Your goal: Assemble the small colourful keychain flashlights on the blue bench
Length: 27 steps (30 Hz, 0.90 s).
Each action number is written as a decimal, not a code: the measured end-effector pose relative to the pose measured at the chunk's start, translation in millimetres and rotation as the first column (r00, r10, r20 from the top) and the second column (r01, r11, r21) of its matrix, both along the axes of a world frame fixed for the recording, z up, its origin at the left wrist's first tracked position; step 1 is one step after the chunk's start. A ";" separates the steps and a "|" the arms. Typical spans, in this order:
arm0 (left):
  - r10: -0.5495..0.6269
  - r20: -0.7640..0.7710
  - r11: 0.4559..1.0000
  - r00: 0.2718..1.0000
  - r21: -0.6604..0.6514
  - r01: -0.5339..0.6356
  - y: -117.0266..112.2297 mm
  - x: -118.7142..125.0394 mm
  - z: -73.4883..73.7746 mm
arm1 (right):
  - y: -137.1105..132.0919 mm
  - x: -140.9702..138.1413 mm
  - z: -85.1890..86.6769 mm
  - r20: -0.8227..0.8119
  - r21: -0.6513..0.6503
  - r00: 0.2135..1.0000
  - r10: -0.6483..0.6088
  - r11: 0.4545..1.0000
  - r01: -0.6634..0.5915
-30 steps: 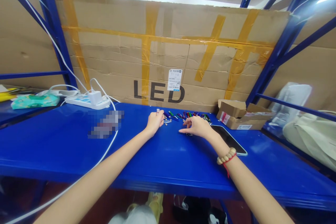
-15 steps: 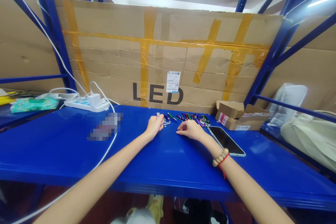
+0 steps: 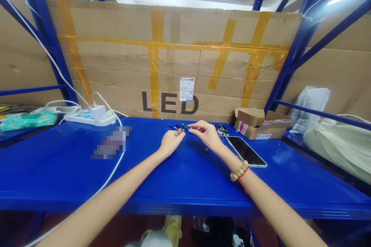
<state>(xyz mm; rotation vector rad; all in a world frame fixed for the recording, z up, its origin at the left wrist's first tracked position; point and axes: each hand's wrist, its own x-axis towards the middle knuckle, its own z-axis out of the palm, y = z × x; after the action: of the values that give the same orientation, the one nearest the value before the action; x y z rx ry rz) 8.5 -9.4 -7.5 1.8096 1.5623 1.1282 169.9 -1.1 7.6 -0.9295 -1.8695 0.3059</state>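
My left hand point(image 3: 170, 142) is closed over the back middle of the blue table, its thumb and fingers pinched around something too small to make out. Close to its right, my right hand point(image 3: 207, 134) is also pinched, fingertips pointing left, at a green tubular piece point(image 3: 184, 126). What the right fingertips hold is hidden. Behind and between the hands lies a row of small shiny coloured pieces point(image 3: 176, 127), partly covered. More of them form a pile point(image 3: 222, 130) right of my right hand. A small dark cylindrical piece point(image 3: 206, 149) lies below my right palm.
A phone point(image 3: 246, 151) lies right of my right hand, with an opened cardboard box point(image 3: 261, 123) behind it. At the left stand a white power strip point(image 3: 87, 117) and a white cable point(image 3: 116, 166) crossing the blue table point(image 3: 174, 185). A large cardboard sheet point(image 3: 121, 73) closes the back.
My right hand has moved forward and left, toward my left hand. The small dark piece now shows beneath it. My left hand has turned its fingertips to the right. The view has shifted slightly.
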 end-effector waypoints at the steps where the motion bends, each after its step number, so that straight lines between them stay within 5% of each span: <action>1: -0.004 -0.067 1.000 0.998 -0.004 0.004 -1.7 1.3 -0.1 | 0.3 -0.4 -0.9 0.006 -0.013 1.000 0.019 1.000 -0.019; 9: 0.037 -0.336 0.999 0.941 -0.017 -0.046 -2.4 3.7 0.5 | 2.7 0.2 -2.7 0.100 0.002 0.986 0.131 0.991 -0.132; 27: 0.061 -0.447 0.998 0.892 0.020 -0.058 -9.0 0.0 -2.6 | -7.5 -4.5 -2.0 0.110 -0.148 0.980 0.163 0.978 -0.146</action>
<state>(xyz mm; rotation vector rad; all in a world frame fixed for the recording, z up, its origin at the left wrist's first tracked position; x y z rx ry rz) 8.5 -18.5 -10.1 2.1475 1.8780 0.7691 165.5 -8.7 5.6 -0.9141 -2.0592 0.4897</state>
